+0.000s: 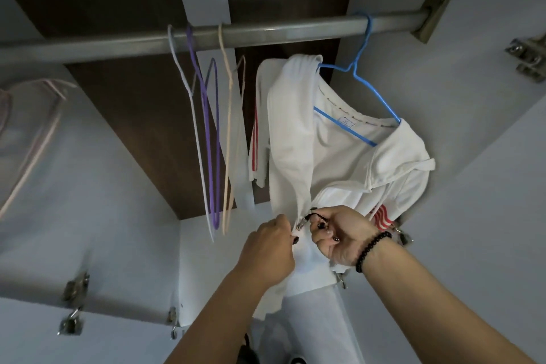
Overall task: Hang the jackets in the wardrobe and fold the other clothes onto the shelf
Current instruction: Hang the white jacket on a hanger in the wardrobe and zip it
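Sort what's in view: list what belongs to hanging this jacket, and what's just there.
In use:
white jacket
blue hanger carrying it
rail
left hand and right hand, both at the zip

Just there:
white hanger
purple hanger
beige hanger
pink hanger, far left
door hinges

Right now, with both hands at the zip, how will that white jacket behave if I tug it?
The white jacket looks soft and floppy: it sags in folds off the blue hanger, so it should stretch, not resist. The thin hanger sits loosely on the rail, so a sideways pull probably swings or slides it.
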Demonstrator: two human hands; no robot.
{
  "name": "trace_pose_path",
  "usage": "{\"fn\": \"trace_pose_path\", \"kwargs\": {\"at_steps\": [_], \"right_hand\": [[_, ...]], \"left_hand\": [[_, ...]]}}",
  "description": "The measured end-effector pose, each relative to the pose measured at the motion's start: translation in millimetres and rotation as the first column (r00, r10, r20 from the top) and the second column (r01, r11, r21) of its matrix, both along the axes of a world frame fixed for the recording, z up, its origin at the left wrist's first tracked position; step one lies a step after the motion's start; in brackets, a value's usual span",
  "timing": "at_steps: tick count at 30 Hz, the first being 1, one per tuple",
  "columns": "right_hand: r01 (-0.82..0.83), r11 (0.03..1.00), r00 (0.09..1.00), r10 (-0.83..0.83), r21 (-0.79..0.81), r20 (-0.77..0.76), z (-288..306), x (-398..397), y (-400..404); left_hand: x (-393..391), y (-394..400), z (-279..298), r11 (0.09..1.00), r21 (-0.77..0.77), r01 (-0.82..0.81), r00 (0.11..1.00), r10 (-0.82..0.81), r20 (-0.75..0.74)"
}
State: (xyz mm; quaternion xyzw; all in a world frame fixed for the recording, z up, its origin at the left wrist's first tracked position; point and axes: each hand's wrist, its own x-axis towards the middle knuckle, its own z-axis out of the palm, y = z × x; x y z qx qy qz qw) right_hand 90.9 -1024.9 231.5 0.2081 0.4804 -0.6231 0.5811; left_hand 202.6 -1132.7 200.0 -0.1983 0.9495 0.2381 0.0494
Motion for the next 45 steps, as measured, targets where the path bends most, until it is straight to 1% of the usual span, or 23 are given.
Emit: {"fn": "trace_pose_path", "kwargs": {"at_steps": [6,13,16,19,20,21,23,25,26,28,31,33,37,41,45], "right_hand": [[0.014,0.999,1.0,-0.014,-0.035,-0.01,11.9,-4.6,-26.0],[0.078,0.995,0.992,-0.084,-0.062,-0.09,35.8,-14.3,-38.9],[0.08,0.994,0.985,-0.091,-0.078,-0.145,49.6,-16.6,-39.6],[0.055,0.995,0.968,-0.072,-0.079,-0.241,60.4,-13.2,-40.8],[0.049,0.996,0.96,-0.069,-0.078,-0.27,63.2,-11.4,-40.7],[0.039,0.996,0.954,-0.06,-0.076,-0.292,66.0,-8.9,-39.9],[-0.006,0.998,0.947,-0.014,-0.061,-0.321,68.9,-2.4,-36.9],[-0.059,0.997,0.946,0.042,-0.042,-0.323,69.0,5.5,-33.3],[-0.069,0.997,0.945,0.054,-0.038,-0.323,68.7,9.0,-31.6],[-0.022,0.999,0.948,0.01,-0.036,-0.317,67.6,11.8,-27.8],[0.124,0.992,0.959,-0.127,-0.03,-0.253,65.2,10.1,-21.5],[0.175,0.984,0.96,-0.175,-0.021,-0.217,62.4,9.7,-20.5],[0.204,0.979,0.955,-0.202,-0.012,-0.218,59.6,6.1,-24.8],[0.222,0.974,0.94,-0.224,-0.038,-0.259,68.7,-5.5,-30.2],[0.206,0.978,0.927,-0.208,-0.038,-0.311,83.6,-17.6,-38.0]], "left_hand": [[6.5,-32.3,1.0,0.996,-0.016,-0.089,0.992,0.09,0.092],[6.9,-60.2,-7.9,0.992,-0.041,-0.122,0.985,0.126,0.121],[12.2,-71.0,-12.3,0.988,-0.044,-0.148,0.977,0.153,0.152],[10.2,-73.8,-10.0,0.989,-0.031,-0.147,0.975,0.15,0.166],[6.2,-72.7,-4.2,0.991,-0.015,-0.135,0.981,0.135,0.139],[0.9,-70.5,3.9,0.993,0.014,-0.115,0.99,0.113,0.079],[-13.9,-63.7,22.2,0.993,0.106,-0.053,0.991,0.065,-0.118],[-29.0,-55.3,40.3,0.985,0.17,0.01,0.948,0.044,-0.314],[-35.9,-51.6,46.9,0.985,0.168,0.036,0.93,0.028,-0.366],[-44.9,-46.9,50.7,0.987,0.144,0.071,0.92,-0.009,-0.391],[-46.4,-44.4,38.7,0.984,0.16,0.074,0.931,-0.011,-0.366],[-43.0,-44.0,26.7,0.983,0.169,0.065,0.935,-0.001,-0.354],[-38.5,-51.8,6.9,0.988,0.148,0.036,0.957,0.009,-0.291],[-31.7,-68.9,-9.2,0.995,0.095,-0.039,0.987,0.053,-0.153],[-18.7,-83.1,-28.1,0.992,0.055,-0.116,0.993,0.118,-0.025]]}}
